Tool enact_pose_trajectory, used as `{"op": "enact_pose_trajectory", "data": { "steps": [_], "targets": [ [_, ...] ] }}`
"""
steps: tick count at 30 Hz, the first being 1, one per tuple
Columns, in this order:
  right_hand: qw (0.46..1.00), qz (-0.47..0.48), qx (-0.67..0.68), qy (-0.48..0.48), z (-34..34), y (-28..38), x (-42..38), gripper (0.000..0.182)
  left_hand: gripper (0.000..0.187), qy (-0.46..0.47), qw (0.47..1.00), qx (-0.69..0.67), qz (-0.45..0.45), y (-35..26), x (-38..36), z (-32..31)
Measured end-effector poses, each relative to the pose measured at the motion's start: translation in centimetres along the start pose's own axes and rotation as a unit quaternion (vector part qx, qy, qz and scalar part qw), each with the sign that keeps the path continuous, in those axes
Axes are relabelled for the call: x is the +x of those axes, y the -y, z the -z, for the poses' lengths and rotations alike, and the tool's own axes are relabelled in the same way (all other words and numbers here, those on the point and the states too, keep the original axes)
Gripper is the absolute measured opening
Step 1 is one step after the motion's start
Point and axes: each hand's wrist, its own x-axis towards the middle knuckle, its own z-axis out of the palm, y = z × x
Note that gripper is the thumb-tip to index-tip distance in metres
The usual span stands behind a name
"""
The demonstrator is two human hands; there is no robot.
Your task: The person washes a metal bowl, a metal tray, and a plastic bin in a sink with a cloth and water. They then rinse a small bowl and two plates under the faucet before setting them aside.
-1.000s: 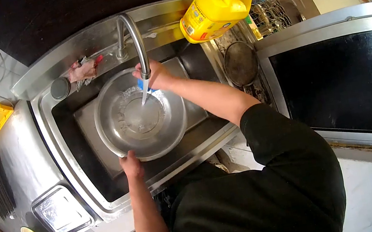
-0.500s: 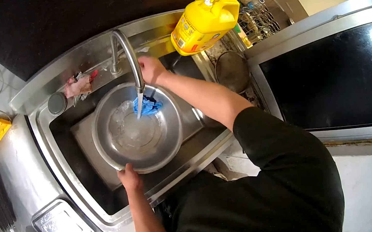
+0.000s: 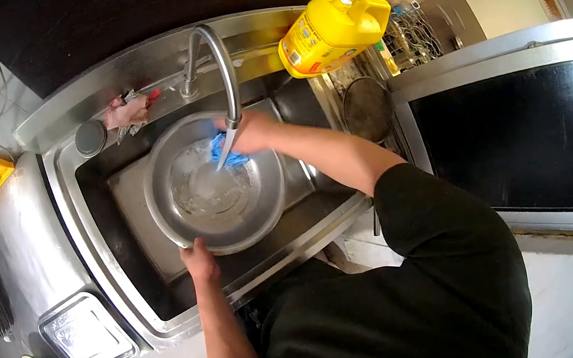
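A large metal basin [image 3: 185, 230] stands in the sink, with shallow water in its bottom. My left hand [image 3: 199, 262] grips its near-left rim, thumb over the edge. Inside the basin, toward the far right, my right hand [image 3: 252, 133] is closed on a crumpled blue cloth [image 3: 227, 152]; its fingertips are smeared by motion and partly behind the stream. The curved faucet [image 3: 225, 68] arches over this hand, and water [image 3: 225, 154] runs from it into the basin beside the cloth.
A yellow jug [image 3: 330, 33] stands at the sink's back right corner. On the back ledge lie a round lid [image 3: 91, 138] and a pinkish rag [image 3: 127, 111]. A metal tray [image 3: 89, 335] sits on the left counter. To the right is a dark-topped, metal-framed surface [image 3: 521, 132].
My right hand has moved from beyond the basin's far rim, near the faucet's base, down onto the blue cloth. My left hand stays on the rim. The view has shifted slightly.
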Motion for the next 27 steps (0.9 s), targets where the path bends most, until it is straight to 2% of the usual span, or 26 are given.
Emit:
{"op": "enact_pose_trajectory", "data": {
  "steps": [1, 2, 4, 5, 6, 7, 8, 10, 11, 12, 13, 15, 17, 18, 19, 20, 21, 23, 24, 25, 27],
  "targets": [
    [0.973, 0.07, -0.219, -0.028, -5.1, -1.7, -0.7, 0.06, 0.031, -0.009, 1.0, 0.001, 0.001, 0.1, -0.1, 0.0],
    [0.959, 0.108, -0.258, -0.035, -9.0, -3.6, -0.2, 0.057, 0.03, -0.012, 1.0, 0.001, -0.01, 0.0, -0.2, 0.0],
    [0.991, 0.057, -0.118, -0.014, -11.3, -4.4, 1.8, 0.052, 0.028, -0.015, 0.999, 0.003, -0.029, -0.7, -0.6, -0.8],
    [0.998, 0.031, -0.046, -0.003, -12.0, -4.2, 2.7, 0.05, 0.028, -0.009, 0.999, 0.032, -0.001, -1.9, -1.2, -1.1],
    [0.998, 0.017, 0.052, -0.033, -11.1, -2.0, 2.6, 0.047, 0.028, -0.004, 0.998, 0.061, 0.027, -3.7, -1.9, -1.7],
    [0.987, 0.009, 0.149, -0.064, -9.9, 0.5, 2.4, 0.045, 0.027, 0.003, 0.994, 0.092, 0.057, -4.6, -2.3, -2.2],
    [0.99, 0.031, 0.101, -0.093, -11.2, 2.0, 3.6, 0.044, 0.025, -0.03, 0.999, 0.037, -0.019, -2.9, -1.5, -2.7],
    [0.953, 0.01, 0.291, -0.084, -13.5, 5.4, 5.4, 0.045, 0.031, -0.041, 0.993, 0.099, 0.046, -4.8, -1.4, -3.2],
    [0.972, 0.02, 0.227, -0.048, -14.1, 6.5, 5.6, 0.045, 0.034, -0.046, 0.988, 0.129, 0.077, -5.5, -1.4, -3.4],
    [0.975, 0.022, 0.215, 0.058, -15.1, 7.4, 5.4, 0.055, 0.034, -0.043, 0.995, 0.083, 0.036, -5.1, -0.9, -3.2],
    [0.983, 0.042, 0.163, 0.077, -13.4, 9.1, 3.1, 0.056, 0.035, -0.052, 0.994, 0.079, 0.059, -4.9, -0.2, -2.5],
    [0.98, 0.112, 0.15, 0.061, -14.7, 9.0, 0.4, 0.045, 0.033, -0.051, 0.995, 0.075, 0.05, -6.0, -0.3, -2.3],
    [0.969, 0.235, 0.069, 0.028, -17.0, 6.3, -0.5, 0.036, 0.026, -0.047, 0.998, 0.04, -0.034, -3.7, 0.7, -0.4],
    [0.97, 0.224, 0.011, 0.094, -14.9, 5.7, -1.4, 0.031, 0.024, -0.045, 0.996, 0.021, -0.076, -3.4, 0.8, 0.0],
    [0.963, 0.21, -0.049, 0.159, -12.2, 5.1, -1.7, 0.028, 0.028, -0.038, 0.998, 0.04, -0.03, -3.2, 0.8, 0.6],
    [0.966, 0.181, -0.123, 0.138, -10.6, 4.7, -1.4, 0.025, 0.032, -0.03, 0.998, 0.06, 0.016, -4.1, 0.3, 0.8],
    [0.984, 0.127, -0.077, 0.096, -10.5, 3.8, -1.0, 0.029, 0.037, -0.021, 0.995, 0.08, 0.063, -4.5, -0.1, 1.0],
    [0.993, 0.014, 0.061, 0.102, -8.8, 2.6, -1.0, 0.041, 0.04, -0.014, 0.998, 0.062, 0.03, -3.2, 0.4, 1.4],
    [0.993, 0.032, 0.05, 0.104, -8.3, 1.9, -0.7, 0.051, 0.04, -0.012, 0.996, 0.078, 0.028, -3.2, 0.4, 1.5],
    [0.993, 0.117, 0.022, 0.021, -9.5, -0.3, -0.1, 0.048, 0.04, -0.01, 0.995, 0.096, 0.027, -3.1, 0.2, 1.7],
    [0.985, 0.077, 0.128, -0.087, -5.9, -1.3, 0.9, 0.042, 0.041, -0.028, 0.995, 0.083, 0.04, -3.4, -0.3, 1.6]
  ]
}}
